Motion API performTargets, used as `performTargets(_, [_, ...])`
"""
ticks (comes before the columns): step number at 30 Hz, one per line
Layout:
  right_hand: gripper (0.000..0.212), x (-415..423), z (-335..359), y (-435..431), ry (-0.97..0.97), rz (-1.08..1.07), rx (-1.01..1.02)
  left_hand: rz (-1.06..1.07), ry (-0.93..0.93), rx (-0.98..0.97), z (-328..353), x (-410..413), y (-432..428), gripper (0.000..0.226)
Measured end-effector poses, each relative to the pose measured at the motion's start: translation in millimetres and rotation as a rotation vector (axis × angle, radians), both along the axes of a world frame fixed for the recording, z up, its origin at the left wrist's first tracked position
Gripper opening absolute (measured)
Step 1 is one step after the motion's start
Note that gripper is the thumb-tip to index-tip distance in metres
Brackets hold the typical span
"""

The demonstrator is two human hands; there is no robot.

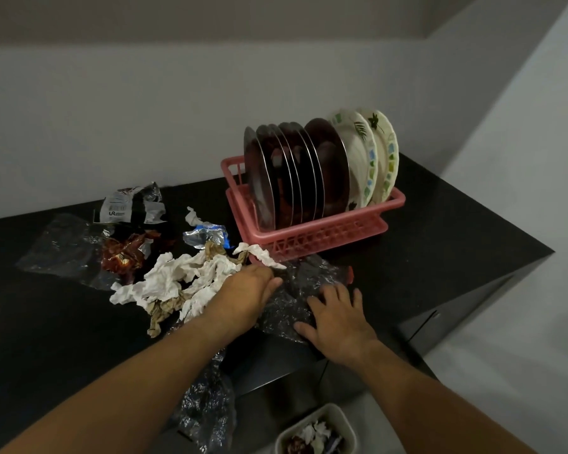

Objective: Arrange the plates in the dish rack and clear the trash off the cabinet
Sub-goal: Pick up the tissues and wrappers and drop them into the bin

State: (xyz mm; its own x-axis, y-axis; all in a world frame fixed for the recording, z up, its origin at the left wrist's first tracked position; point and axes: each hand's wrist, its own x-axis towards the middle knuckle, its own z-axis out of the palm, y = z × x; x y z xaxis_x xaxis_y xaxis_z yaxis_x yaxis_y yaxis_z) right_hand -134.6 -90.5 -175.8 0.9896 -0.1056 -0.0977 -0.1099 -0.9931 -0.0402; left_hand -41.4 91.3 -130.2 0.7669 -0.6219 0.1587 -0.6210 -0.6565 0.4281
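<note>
A pink dish rack (312,235) stands at the back right of the black cabinet top (440,244), holding several steel plates (292,172) and two white patterned plates (371,152) upright. In front of the rack lies a crumpled clear plastic sheet (295,290). My left hand (246,293) rests on its left edge, fingers curled at the plastic; whether it grips is unclear. My right hand (338,319) lies flat on the sheet with fingers spread. Crumpled white tissues (177,280) lie just left of my left hand.
More trash sits further left: a red wrapper (125,253), a clear bag (63,247), a printed packet (132,204) and a blue foil wrapper (207,235). Another plastic piece (207,407) hangs over the cabinet's front edge. A white bin (345,421) with trash stands on the floor below.
</note>
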Motion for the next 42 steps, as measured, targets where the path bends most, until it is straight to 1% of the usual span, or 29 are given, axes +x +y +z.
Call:
performTargets(4, [0.051, 6.8, -4.7, -0.2, 0.006, 0.114, 0.109, 0.006, -0.007, -0.026, 1.2, -3.5, -4.0, 0.027])
performTargets(7, [0.036, 9.0, -9.2, -2.9, -0.097, 0.152, 0.122, 0.016, -0.029, -0.029, 2.7, -5.8, -4.2, 0.026])
performTargets(8, [0.034, 10.1, -9.3, -4.5, -0.106, 0.152, 0.127, 0.013, -0.037, -0.029, 3.1, -6.8, -3.7, 0.026])
performTargets(9, [0.04, 11.4, -8.1, -6.5, -0.093, 0.149, 0.135, 0.011, -0.04, -0.026, 3.7, -7.6, -3.3, 0.026])
performTargets(11, [0.058, 14.5, -7.1, -12.0, -0.03, 0.148, 0.11, 0.016, -0.026, -0.026, 5.3, -9.4, -2.6, 0.026])
performTargets(12, [0.059, 16.0, -7.5, -14.4, -0.006, 0.147, 0.084, 0.017, -0.018, -0.032, 6.0, -10.1, -2.6, 0.026])
performTargets(13, [0.053, 16.7, -8.0, -16.7, 0.002, 0.142, 0.072, 0.017, -0.014, -0.036, 6.8, -10.8, -2.7, 0.025])
performTargets(15, [0.037, 17.7, -8.2, -20.5, -0.041, 0.09, 0.11, 0.021, -0.013, -0.034, 8.1, -11.2, -2.5, 0.024])
performTargets(17, [0.036, 18.7, -6.3, -22.8, -0.121, 0.043, 0.117, 0.029, -0.016, -0.039, 8.9, -11.0, -2.4, 0.023])
performTargets(19, [0.038, 19.6, -3.1, -23.7, -0.174, 0.049, 0.091, 0.031, -0.018, -0.05, 9.1, -10.9, -3.5, 0.023])
performTargets(21, [0.033, 21.2, 1.9, -21.9, -0.186, 0.053, 0.145, 0.032, -0.023, -0.054, 8.9, -11.4, -6.9, 0.024])
performTargets(24, [0.022, 24.3, 15.3, -17.3, -0.116, 0.018, 0.348, 0.055, -0.008, -0.044, 9.1, -13.7, -14.0, 0.026])
performTargets(26, [0.02, 26.2, 22.2, -16.8, -0.087, -0.024, 0.385, 0.059, -0.001, -0.041, 9.4, -15.3, -16.6, 0.026])
performTargets(27, [0.021, 26.7, 23.6, -17.9, -0.083, -0.048, 0.4, 0.059, -0.002, -0.043, 9.8, -15.8, -17.3, 0.026])
performTargets(28, [0.028, 26.6, 24.0, -19.8, -0.075, -0.06, 0.423, 0.06, -0.002, -0.046, 10.0, -16.1, -17.7, 0.026])
performTargets(30, [0.056, 26.1, 23.7, -24.1, -0.029, -0.041, 0.435, 0.064, -0.001, -0.045, 10.0, -16.6, -18.6, 0.024])
performTargets(31, [0.067, 25.8, 23.7, -25.5, 0.0, -0.04, 0.425, 0.068, -0.001, -0.04, 9.9, -16.7, -19.0, 0.024])
performTargets(32, [0.069, 26.2, 23.7, -26.2, 0.009, -0.048, 0.415, 0.072, 0.001, -0.032, 9.7, -16.6, -19.4, 0.023])
performTargets(33, [0.062, 26.9, 23.6, -26.3, -0.002, -0.059, 0.404, 0.074, 0.006, -0.024, 9.3, -16.4, -20.1, 0.023])
performTargets(36, [0.023, 28.8, 21.7, -24.9, -0.096, -0.084, 0.409, 0.071, 0.023, -0.022, 7.3, -16.6, -22.3, 0.023])
performTargets(37, [0.019, 28.4, 20.7, -23.6, -0.134, -0.105, 0.455, 0.068, 0.024, -0.022, 6.6, -16.9, -22.6, 0.023])
performTargets(39, [0.023, 27.7, 18.4, -21.1, -0.213, -0.157, 0.573, 0.065, 0.024, -0.022, 5.2, -17.5, -22.2, 0.023])
performTargets(42, [0.036, 29.1, 15.7, -18.1, -0.368, -0.223, 0.766, 0.066, 0.028, -0.011, 3.6, -18.0, -19.7, 0.023])
